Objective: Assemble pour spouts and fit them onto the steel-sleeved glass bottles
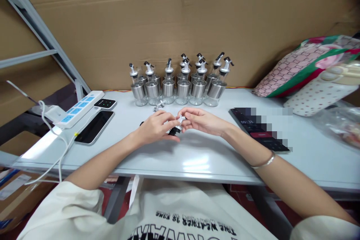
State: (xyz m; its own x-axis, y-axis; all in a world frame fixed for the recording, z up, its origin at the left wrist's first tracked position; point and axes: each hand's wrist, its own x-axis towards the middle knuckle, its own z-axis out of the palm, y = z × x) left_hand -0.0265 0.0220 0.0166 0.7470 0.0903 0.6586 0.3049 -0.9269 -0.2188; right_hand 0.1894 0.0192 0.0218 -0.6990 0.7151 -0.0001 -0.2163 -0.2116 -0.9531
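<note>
My left hand and my right hand meet over the middle of the table. Between them is a pourer top with a silver-white body and a black ribbed stopper pointing down and left. The fingers of my right hand are closed round its upper end, and my left hand's thumb and fingers are round the stopper side. Just beyond my left hand lies a loose silver-white part. A small dark piece shows partly behind my left hand.
Several glass bottles with steel sleeves and pourers stand along the cardboard wall. Left are a power strip, a small device and a phone. Right are a tablet-like screen, bags and clear plastic.
</note>
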